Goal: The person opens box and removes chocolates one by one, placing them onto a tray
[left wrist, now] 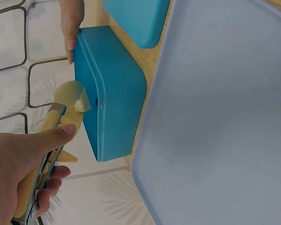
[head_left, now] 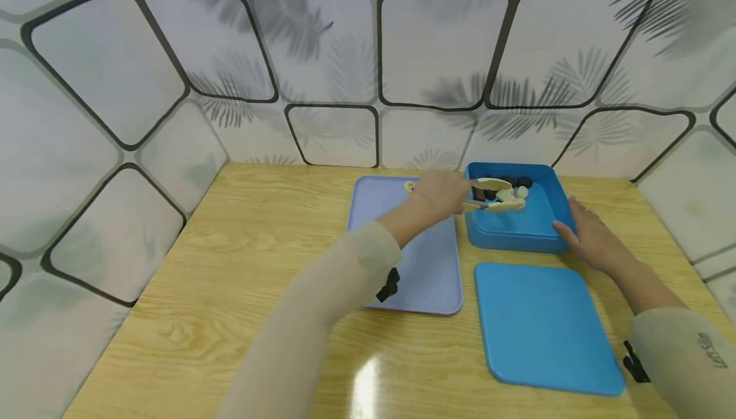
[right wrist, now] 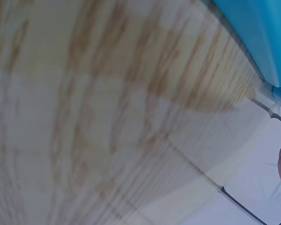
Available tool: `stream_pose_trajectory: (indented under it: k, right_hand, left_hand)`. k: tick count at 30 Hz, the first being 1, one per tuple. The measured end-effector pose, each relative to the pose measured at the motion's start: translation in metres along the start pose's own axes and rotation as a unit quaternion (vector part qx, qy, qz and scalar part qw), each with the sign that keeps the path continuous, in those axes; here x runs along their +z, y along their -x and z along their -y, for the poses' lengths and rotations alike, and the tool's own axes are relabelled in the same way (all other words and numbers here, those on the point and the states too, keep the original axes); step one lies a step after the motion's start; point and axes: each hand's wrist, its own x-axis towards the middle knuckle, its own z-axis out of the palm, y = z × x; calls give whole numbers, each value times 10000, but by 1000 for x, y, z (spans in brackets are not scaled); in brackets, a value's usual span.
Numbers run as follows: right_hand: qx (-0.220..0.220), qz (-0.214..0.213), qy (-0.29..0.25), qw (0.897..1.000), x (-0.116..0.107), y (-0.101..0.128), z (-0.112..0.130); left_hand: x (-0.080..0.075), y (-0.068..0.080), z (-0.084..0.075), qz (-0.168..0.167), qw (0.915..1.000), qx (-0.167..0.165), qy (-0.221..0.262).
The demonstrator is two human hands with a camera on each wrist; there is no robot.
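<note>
My left hand (head_left: 439, 192) grips a pair of tongs (left wrist: 68, 93) with metal arms and cream-coloured tips. The tips reach over the left part of an open blue box (head_left: 512, 241). A small pale piece (left wrist: 83, 102) shows at the tips; whether they pinch it is hard to tell. Inside the box, small dark pieces (head_left: 524, 182) and whitish pieces (head_left: 522, 193) lie near the tips. With fingers fairly straight, my right hand (head_left: 595, 240) rests against the box's right side, thumb near the front right corner. Only a sliver of it appears in the right wrist view.
A lavender tray (head_left: 431, 272) lies left of the box, partly under my left forearm. Nearer to me, in front of the box, is a flat blue lid (head_left: 546, 329). Patterned fabric (head_left: 443, 48) rises behind the wooden table (head_left: 259, 240).
</note>
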Motion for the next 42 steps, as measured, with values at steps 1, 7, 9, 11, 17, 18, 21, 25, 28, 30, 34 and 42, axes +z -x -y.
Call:
stream_pose_trajectory:
  k: [1, 7, 9, 11, 17, 18, 21, 25, 28, 30, 34, 42]
  right_hand:
    - [6, 0, 1, 10000, 0, 0, 0]
    - [45, 30, 52, 10000, -1, -1, 2]
    - [45, 41, 48, 10000, -2, -1, 3]
    - [38, 40, 38, 10000, -2, 0, 3]
    - [27, 48, 23, 10000, -5, 2, 1]
    - [37, 55, -3, 10000, -5, 2, 0]
    - [123, 112, -69, 9998, -1, 0, -1]
    - [220, 167, -147, 9995, 0, -1, -1]
    - [240, 169, -123, 9995, -1, -2, 1]
    - [243, 181, -113, 9995, -1, -4, 3]
    - [260, 205, -146, 9993, -1, -6, 4]
    - [185, 166, -142, 9996, -1, -2, 2]
  left_hand:
    - [-1, 2, 3, -57, 10000, 0, -21]
    - [-3, 18, 19, -295, 9994, -190, 13]
    - [-4, 24, 23, -351, 9990, -274, -19]
    - [-3, 30, 26, -464, 9984, -311, -108]
    - [-2, 50, 38, -635, 9972, -345, -181]
    - [0, 53, 41, -628, 9970, -393, -209]
    - [8, 63, 53, -539, 9963, -636, -192]
    - [18, 75, 67, -327, 9947, -972, -12]
    - [24, 84, 77, -293, 9932, -1106, 188]
    - [28, 91, 83, -279, 9920, -1207, 242]
    - [34, 105, 94, -207, 9892, -1423, 288]
    - [49, 126, 108, -89, 9862, -1653, 99]
